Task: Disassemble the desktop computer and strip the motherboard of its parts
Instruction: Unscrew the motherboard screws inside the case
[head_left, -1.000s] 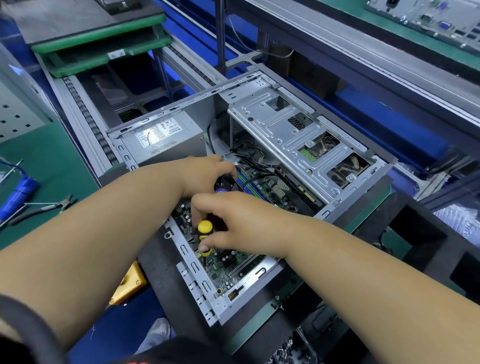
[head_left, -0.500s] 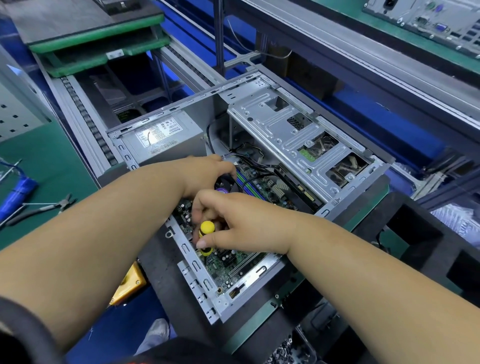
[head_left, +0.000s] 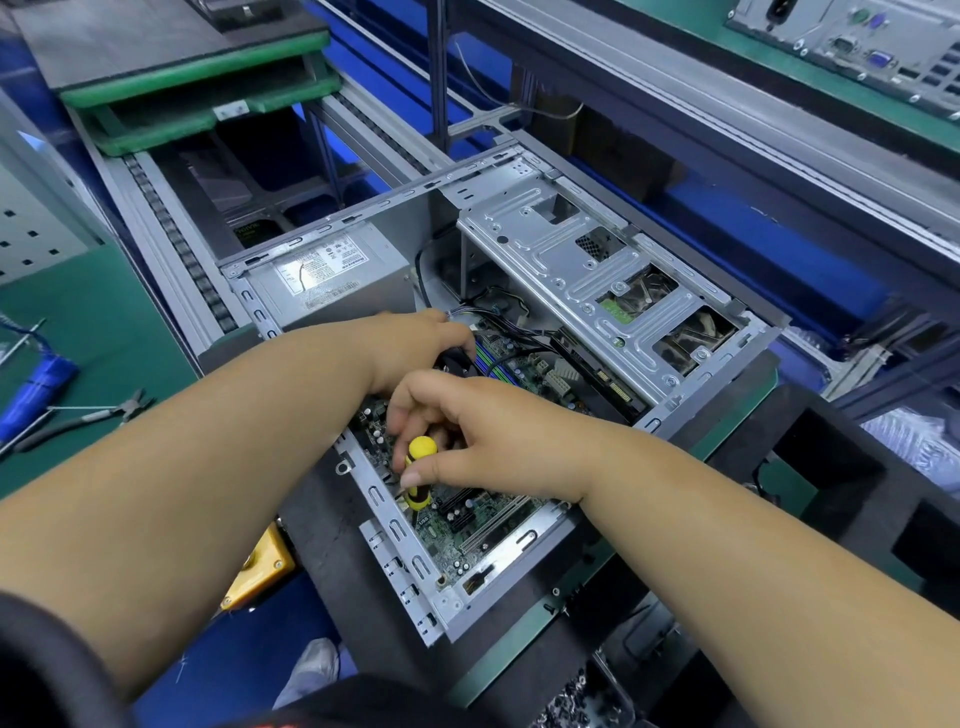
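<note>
A yellow-and-black screwdriver (head_left: 418, 470) is gripped by the right hand (head_left: 480, 434), with the fingers curled round its handle and the thumb laid across the front of it. The tool is held nearly upright, its long axis running from the rounded yellow cap at the top down to the tip, which points at the motherboard (head_left: 467, 514) near the rear edge of the case; the tip itself is hidden by the handle. The left hand (head_left: 415, 345) is reached deeper into the case, curled over a dark round part beside the cables; what exactly is pinched under its fingers cannot be told.

Both hands are placed inside the open desktop case (head_left: 519, 618), which lies on its side on a dark foam pad with a green edge. The grey power supply (head_left: 332, 275) is seated at the far left of the case, and the perforated metal drive cage (head_left: 597, 270) at the far right.

Compared with the frame a second earlier, the screwdriver has been shifted slightly toward the rear wall and the right fingers re-wrapped round the handle; the left hand has stayed in the same spot.

Pliers (head_left: 88, 415) and a blue-handled tool (head_left: 36, 389) are laid on the green mat at the left.
</note>
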